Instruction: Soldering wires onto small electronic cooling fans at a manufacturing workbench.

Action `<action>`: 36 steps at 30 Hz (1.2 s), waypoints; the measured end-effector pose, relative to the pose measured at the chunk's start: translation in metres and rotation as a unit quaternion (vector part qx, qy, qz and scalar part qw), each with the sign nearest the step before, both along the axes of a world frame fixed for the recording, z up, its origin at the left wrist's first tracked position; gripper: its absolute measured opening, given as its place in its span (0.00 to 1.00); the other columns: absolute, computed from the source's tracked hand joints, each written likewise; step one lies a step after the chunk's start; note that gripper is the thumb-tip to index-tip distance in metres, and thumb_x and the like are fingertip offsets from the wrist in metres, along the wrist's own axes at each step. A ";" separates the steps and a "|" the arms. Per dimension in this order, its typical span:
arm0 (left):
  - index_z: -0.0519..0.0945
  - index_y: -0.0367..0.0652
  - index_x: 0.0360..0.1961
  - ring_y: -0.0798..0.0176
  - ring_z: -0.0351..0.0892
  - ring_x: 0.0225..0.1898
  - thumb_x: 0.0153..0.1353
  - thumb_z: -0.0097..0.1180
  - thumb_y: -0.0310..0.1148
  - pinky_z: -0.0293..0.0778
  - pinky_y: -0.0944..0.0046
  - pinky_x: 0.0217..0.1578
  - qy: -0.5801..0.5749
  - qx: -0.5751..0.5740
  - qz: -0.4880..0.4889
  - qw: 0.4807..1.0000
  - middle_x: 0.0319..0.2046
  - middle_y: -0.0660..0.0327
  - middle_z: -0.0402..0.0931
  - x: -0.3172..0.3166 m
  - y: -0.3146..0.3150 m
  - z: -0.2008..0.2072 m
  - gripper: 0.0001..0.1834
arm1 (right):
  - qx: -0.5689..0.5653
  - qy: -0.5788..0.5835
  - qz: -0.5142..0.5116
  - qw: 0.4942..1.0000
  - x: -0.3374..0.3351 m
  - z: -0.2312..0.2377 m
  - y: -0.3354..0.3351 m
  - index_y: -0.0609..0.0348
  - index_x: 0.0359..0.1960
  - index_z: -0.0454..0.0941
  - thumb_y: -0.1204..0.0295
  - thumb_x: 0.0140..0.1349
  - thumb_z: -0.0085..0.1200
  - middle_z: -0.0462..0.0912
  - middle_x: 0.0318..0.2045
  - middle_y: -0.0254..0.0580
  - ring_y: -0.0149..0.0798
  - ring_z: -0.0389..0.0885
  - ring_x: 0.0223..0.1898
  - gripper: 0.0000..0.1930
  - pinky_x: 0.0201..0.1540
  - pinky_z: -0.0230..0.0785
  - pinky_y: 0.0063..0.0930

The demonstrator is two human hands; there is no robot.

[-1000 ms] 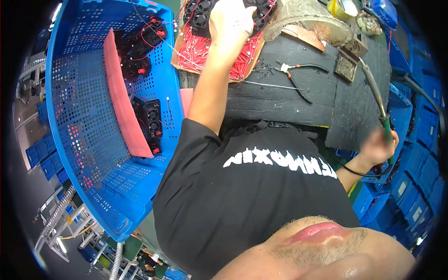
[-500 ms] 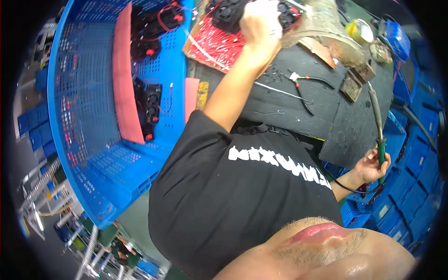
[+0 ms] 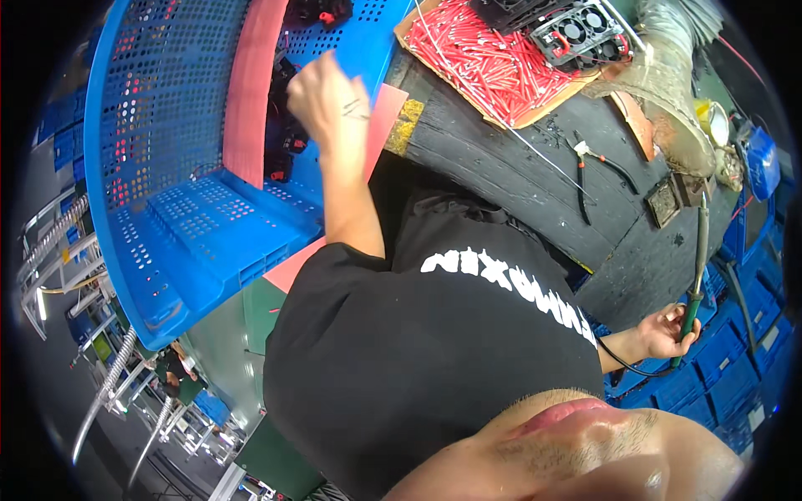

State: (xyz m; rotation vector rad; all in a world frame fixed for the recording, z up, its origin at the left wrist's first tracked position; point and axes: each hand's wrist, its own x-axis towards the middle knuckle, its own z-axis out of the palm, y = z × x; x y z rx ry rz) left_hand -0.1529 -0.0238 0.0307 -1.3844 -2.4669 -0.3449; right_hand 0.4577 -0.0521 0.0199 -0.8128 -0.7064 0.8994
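Observation:
My left hand [image 3: 330,104] reaches over the blue perforated crate [image 3: 209,217] at the left. Its fingers curl down and blur, so whether they grip anything is unclear. Beneath and beside it lie black fan units [image 3: 288,138] with red parts. At the right, my right hand [image 3: 666,332] is closed around the green handle of a soldering iron [image 3: 700,267], whose tip points up and away from me. A black double-fan unit [image 3: 581,35] rests at the far side of the table, over a shallow tray of red sleeve-like pieces [image 3: 489,67].
A pink foam sheet [image 3: 251,100] stands upright in the crate. On the dark table [image 3: 518,175] lie cutting pliers [image 3: 597,159] and a thin white tie. A small metal holder [image 3: 666,204], a wide duct hose [image 3: 668,100] and a blue container [image 3: 760,163] stand farther right.
My left hand has left the fan unit on the table and moved left over the crate. The view has shifted leftward. My right hand still holds the soldering iron.

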 end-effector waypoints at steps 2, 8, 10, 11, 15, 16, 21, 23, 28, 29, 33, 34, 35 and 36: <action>0.76 0.43 0.59 0.41 0.74 0.58 0.53 0.70 0.35 0.70 0.39 0.55 0.028 -0.058 0.110 0.992 0.52 0.49 0.79 -0.015 -0.022 -0.009 0.31 | -0.002 0.000 -0.001 1.000 -0.001 0.000 0.005 0.60 0.45 0.84 0.58 0.66 0.51 0.84 0.31 0.58 0.43 0.81 0.26 0.19 0.19 0.66 0.23; 0.79 0.43 0.54 0.42 0.79 0.52 0.48 0.74 0.32 0.74 0.44 0.52 -0.034 -0.032 0.114 0.992 0.47 0.51 0.81 -0.035 -0.039 0.007 0.29 | -0.012 -0.025 -0.025 0.999 -0.012 0.010 0.012 0.61 0.44 0.84 0.60 0.65 0.51 0.84 0.30 0.56 0.43 0.82 0.27 0.18 0.18 0.66 0.22; 0.82 0.41 0.48 0.42 0.81 0.47 0.47 0.73 0.28 0.76 0.51 0.50 -0.092 0.069 0.034 0.993 0.44 0.49 0.81 -0.037 -0.033 0.024 0.24 | -0.002 -0.031 -0.007 0.999 -0.017 0.013 0.011 0.63 0.43 0.84 0.61 0.65 0.52 0.84 0.30 0.55 0.43 0.83 0.28 0.18 0.18 0.67 0.21; 0.82 0.42 0.49 0.43 0.82 0.46 0.47 0.75 0.31 0.76 0.50 0.49 -0.099 0.090 0.022 0.991 0.43 0.49 0.82 -0.039 -0.032 0.038 0.25 | 0.000 -0.031 -0.011 0.999 -0.018 0.013 0.011 0.63 0.43 0.84 0.61 0.65 0.52 0.84 0.30 0.55 0.43 0.83 0.28 0.18 0.18 0.67 0.21; 0.81 0.34 0.51 0.61 0.85 0.40 0.50 0.79 0.31 0.81 0.62 0.45 -0.322 0.298 -0.005 0.899 0.41 0.55 0.85 -0.018 -0.026 0.080 0.28 | 0.005 -0.008 -0.020 1.000 -0.023 0.014 0.007 0.63 0.43 0.84 0.61 0.65 0.52 0.84 0.30 0.54 0.44 0.83 0.29 0.17 0.18 0.67 0.21; 0.80 0.30 0.51 0.65 0.84 0.39 0.54 0.77 0.27 0.82 0.67 0.45 -0.400 0.367 -0.078 0.836 0.42 0.57 0.84 -0.011 -0.022 0.087 0.25 | 0.002 -0.005 -0.023 1.000 -0.027 0.016 0.005 0.63 0.43 0.84 0.61 0.65 0.52 0.84 0.30 0.54 0.44 0.83 0.29 0.17 0.18 0.67 0.21; 0.81 0.36 0.48 0.66 0.81 0.40 0.57 0.71 0.23 0.75 0.66 0.50 -0.605 0.419 -0.128 0.665 0.41 0.60 0.84 0.022 0.010 0.082 0.17 | -0.011 0.006 -0.034 0.999 -0.025 0.012 0.001 0.62 0.43 0.83 0.61 0.65 0.52 0.84 0.30 0.54 0.44 0.83 0.31 0.17 0.19 0.67 0.22; 0.81 0.38 0.48 0.66 0.82 0.40 0.57 0.71 0.24 0.76 0.67 0.48 -0.718 0.341 -0.112 0.597 0.40 0.62 0.83 0.053 0.034 0.063 0.18 | -0.012 -0.008 -0.051 0.999 -0.019 0.007 -0.004 0.61 0.44 0.81 0.60 0.66 0.52 0.83 0.32 0.57 0.42 0.80 0.29 0.17 0.20 0.68 0.23; 0.80 0.43 0.48 0.68 0.83 0.35 0.60 0.67 0.24 0.81 0.66 0.33 -0.873 0.148 -0.065 0.460 0.38 0.67 0.81 0.139 0.053 0.030 0.15 | -0.006 0.061 0.027 0.998 0.012 -0.013 -0.009 0.62 0.50 0.82 0.59 0.66 0.52 0.81 0.37 0.65 0.43 0.76 0.29 0.20 0.28 0.71 0.26; 0.80 0.44 0.47 0.69 0.82 0.34 0.61 0.66 0.25 0.80 0.66 0.30 -0.876 0.114 -0.050 0.466 0.37 0.67 0.81 0.149 0.055 0.017 0.14 | 0.000 0.058 0.021 0.998 0.013 -0.018 -0.013 0.62 0.50 0.81 0.59 0.66 0.52 0.81 0.38 0.66 0.43 0.77 0.30 0.20 0.29 0.71 0.26; 0.78 0.44 0.47 0.68 0.82 0.34 0.63 0.65 0.27 0.79 0.70 0.26 -0.882 0.023 -0.094 0.462 0.39 0.66 0.80 0.191 0.066 0.001 0.13 | -0.007 0.087 0.002 0.996 0.002 -0.023 -0.025 0.62 0.49 0.82 0.58 0.67 0.51 0.82 0.41 0.69 0.44 0.78 0.28 0.20 0.26 0.70 0.24; 0.76 0.42 0.50 0.67 0.82 0.36 0.63 0.65 0.26 0.82 0.67 0.28 -0.886 0.018 -0.109 0.451 0.40 0.64 0.79 0.203 0.069 0.001 0.15 | -0.004 0.076 -0.039 0.996 -0.004 -0.024 -0.027 0.62 0.49 0.82 0.58 0.68 0.51 0.82 0.40 0.69 0.44 0.79 0.27 0.20 0.25 0.70 0.23; 0.76 0.42 0.50 0.67 0.82 0.36 0.63 0.65 0.26 0.82 0.67 0.28 -0.885 0.009 -0.114 0.451 0.40 0.64 0.79 0.209 0.071 0.000 0.15 | -0.006 0.068 -0.036 0.997 -0.009 -0.023 -0.024 0.62 0.50 0.83 0.59 0.68 0.50 0.83 0.40 0.68 0.44 0.80 0.28 0.20 0.25 0.70 0.23; 0.75 0.41 0.51 0.66 0.82 0.37 0.63 0.65 0.25 0.84 0.64 0.31 -0.871 -0.006 -0.150 0.468 0.41 0.62 0.79 0.216 0.073 -0.002 0.17 | -0.001 0.074 -0.025 0.997 -0.011 -0.023 -0.025 0.62 0.50 0.82 0.59 0.69 0.50 0.84 0.41 0.67 0.44 0.80 0.28 0.20 0.25 0.70 0.23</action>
